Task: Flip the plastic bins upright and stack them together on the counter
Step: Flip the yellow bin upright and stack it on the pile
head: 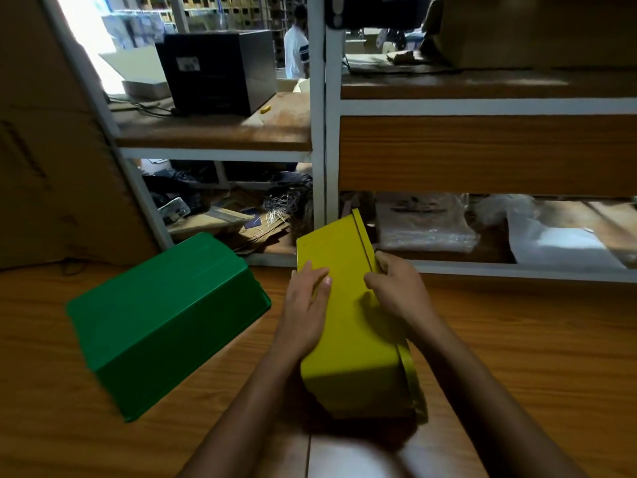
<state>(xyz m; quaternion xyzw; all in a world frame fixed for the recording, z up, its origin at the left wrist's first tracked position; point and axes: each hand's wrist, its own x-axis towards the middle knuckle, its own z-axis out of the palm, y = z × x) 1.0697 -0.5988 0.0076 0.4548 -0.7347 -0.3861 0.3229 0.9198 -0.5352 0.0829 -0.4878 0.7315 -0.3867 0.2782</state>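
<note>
Yellow bin (348, 305) sat mid-table (517, 339), tipped on its side, base panel facing up-left, rim edge running along its 3 o'clock side. Left hand (305, 305) lay flat on the panel, fingers (319, 279) extended and spread, pressing rather than wrapping. Right hand (400, 288) held the rim at the bin's 2 o'clock corner, fingers curled around the lip. Green bin (165, 322) lay upside down at 9 o'clock of the yellow one, near but apart from it, base up, untouched. White-framed shelving (324, 132) stood at 12 o'clock behind the table; cardboard box (51, 150) at 10 o'clock.
</note>
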